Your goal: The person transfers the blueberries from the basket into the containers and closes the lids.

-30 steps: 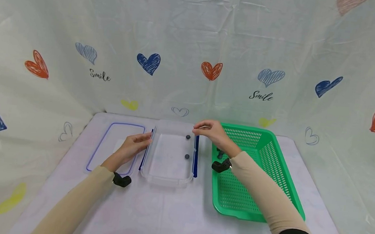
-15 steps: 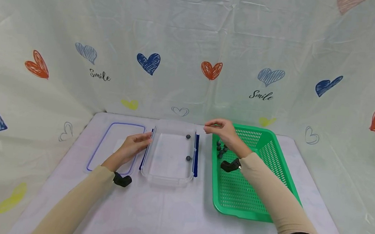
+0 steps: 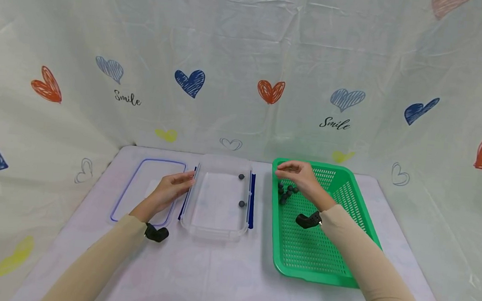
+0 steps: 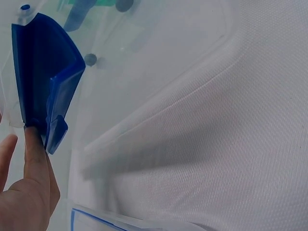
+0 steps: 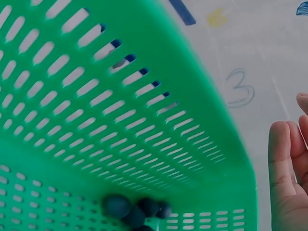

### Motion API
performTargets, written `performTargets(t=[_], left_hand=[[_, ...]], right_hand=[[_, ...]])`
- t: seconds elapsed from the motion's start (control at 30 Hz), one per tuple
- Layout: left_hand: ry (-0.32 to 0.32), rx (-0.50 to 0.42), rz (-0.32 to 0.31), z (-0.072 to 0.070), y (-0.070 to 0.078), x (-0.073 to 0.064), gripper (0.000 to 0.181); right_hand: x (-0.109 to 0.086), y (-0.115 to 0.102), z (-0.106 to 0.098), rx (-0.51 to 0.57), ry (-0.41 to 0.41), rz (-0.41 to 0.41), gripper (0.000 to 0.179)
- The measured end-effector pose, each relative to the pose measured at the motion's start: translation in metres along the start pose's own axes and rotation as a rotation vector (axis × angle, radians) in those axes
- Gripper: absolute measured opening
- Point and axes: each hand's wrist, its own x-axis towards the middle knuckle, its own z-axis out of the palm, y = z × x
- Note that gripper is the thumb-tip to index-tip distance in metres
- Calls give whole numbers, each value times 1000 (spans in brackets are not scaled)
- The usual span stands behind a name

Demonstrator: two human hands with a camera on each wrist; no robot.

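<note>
Left hand [image 3: 166, 195]: fingers fairly straight, resting against the left side of the clear box [image 3: 214, 233], one fingertip touching its blue latch [image 4: 60, 72]; not clamped on anything.
Right hand [image 3: 302, 176]: over the far left corner of the green basket [image 3: 277, 263], fingers extended, thumb apart from them (nothing shows between).
Dark balls in the box: two [image 3: 241, 203], well apart from each other, both near the right wall.
Dark balls in the basket: a small cluster [image 3: 283, 201] by its left wall, close to the right hand, some touching.
Blue-edged lid [image 3: 145, 185]: flat on the table [image 3: 195, 280], left of the box, partly behind the left hand.
</note>
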Motion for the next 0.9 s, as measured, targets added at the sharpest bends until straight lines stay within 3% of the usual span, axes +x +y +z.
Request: performTargets(t=[0.13, 0.47, 0.7, 0.9], left_hand=[[4, 0, -1, 0, 0, -1, 58], [7, 4, -1, -1, -1, 0, 59], [8, -14, 8, 0, -2, 1, 57], [2, -24, 17, 1, -3, 1, 58]], right_hand=[[-4, 9, -6, 9, -10, -14, 40], [-14, 23, -14, -21, -11, 47, 41], [-19, 38, -18, -103, 7, 99, 40], [-26, 47, -17, -100, 12, 97, 40]])
